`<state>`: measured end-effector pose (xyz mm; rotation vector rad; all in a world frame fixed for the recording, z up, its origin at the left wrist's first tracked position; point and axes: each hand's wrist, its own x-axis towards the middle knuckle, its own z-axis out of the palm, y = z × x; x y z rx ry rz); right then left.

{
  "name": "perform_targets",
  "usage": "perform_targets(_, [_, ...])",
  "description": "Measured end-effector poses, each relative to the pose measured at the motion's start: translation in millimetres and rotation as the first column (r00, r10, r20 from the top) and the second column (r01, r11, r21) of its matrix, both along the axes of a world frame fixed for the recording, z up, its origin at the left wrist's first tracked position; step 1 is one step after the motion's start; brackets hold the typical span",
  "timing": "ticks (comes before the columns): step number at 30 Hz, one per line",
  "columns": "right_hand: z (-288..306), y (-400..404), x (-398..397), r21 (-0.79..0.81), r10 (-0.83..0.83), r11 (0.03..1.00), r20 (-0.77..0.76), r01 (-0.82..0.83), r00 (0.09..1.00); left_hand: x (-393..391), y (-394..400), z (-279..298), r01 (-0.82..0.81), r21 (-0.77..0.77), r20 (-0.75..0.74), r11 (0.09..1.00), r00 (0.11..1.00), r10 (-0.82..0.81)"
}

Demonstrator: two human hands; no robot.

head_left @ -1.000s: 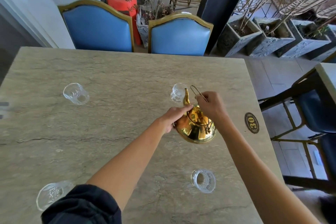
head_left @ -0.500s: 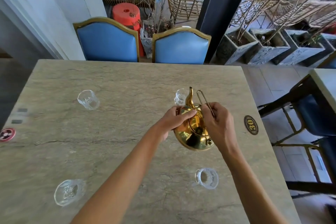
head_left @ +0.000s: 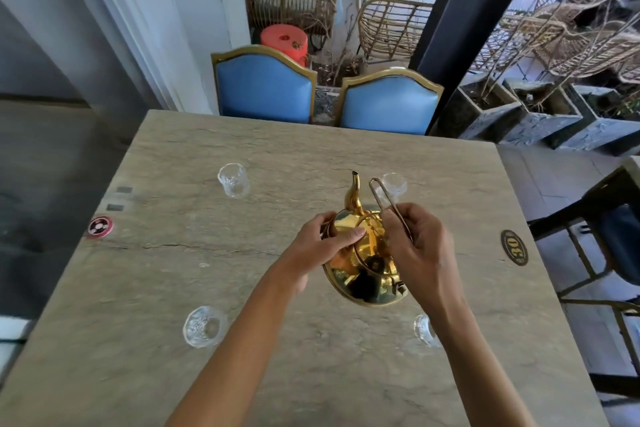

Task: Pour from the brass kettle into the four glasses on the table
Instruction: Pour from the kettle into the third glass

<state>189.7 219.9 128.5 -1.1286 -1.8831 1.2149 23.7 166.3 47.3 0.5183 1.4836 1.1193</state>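
Brass kettle [head_left: 363, 263] is between my hands, over the right-middle of the desk [head_left: 173, 288], roughly centred among the four glasses. Can't tell if its base rests on the desk or hangs just above.

My left hand [head_left: 322, 246] is cupped on the kettle's left shoulder, thumb across the top near the lid rim, grasping the body. My right hand [head_left: 415, 246] is pinched closed on the thin wire handle [head_left: 381, 198], which sticks up and away from me at a slant.

Spout [head_left: 354, 194] points away from me, toward the blue chairs [head_left: 388, 104], tip raised. Kettle's long axis, rear hinge to spout, runs near-to-far, leaning slightly left. The spout tip sits between the far left glass [head_left: 233, 180] and the far right glass [head_left: 393, 184], nearer the right one but not over it.

Step in hand, my judgement: aim and tip for one of the far glasses. To do it well:
- bring the spout tip right over the glass rim before tilting
- lift by the handle, left hand only steering the body
- tilt slowly, small glass, thin stream
- keep the lid pinned

Near left glass [head_left: 204, 326] is well clear. Near right glass [head_left: 424, 329] is half hidden under my right forearm, so watch the elbow when swinging. Fill levels unreadable.
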Motion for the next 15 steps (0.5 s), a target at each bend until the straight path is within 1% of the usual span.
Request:
perform_targets(10, [-12, -48, -97, 0.026, 0.097, 0.995, -0.001, -0.097, 0.995, -94, -74, -11, -0.133, -0.014, -0.023, 0.991, 0.991, 0.133])
perform_targets(15, [-30, -57, -151, -0.006, 0.136, 0.991, 0.012, -0.136, 0.991, -142, -92, -26, -0.185, -0.035, -0.012, 0.982, 0.983, 0.185])
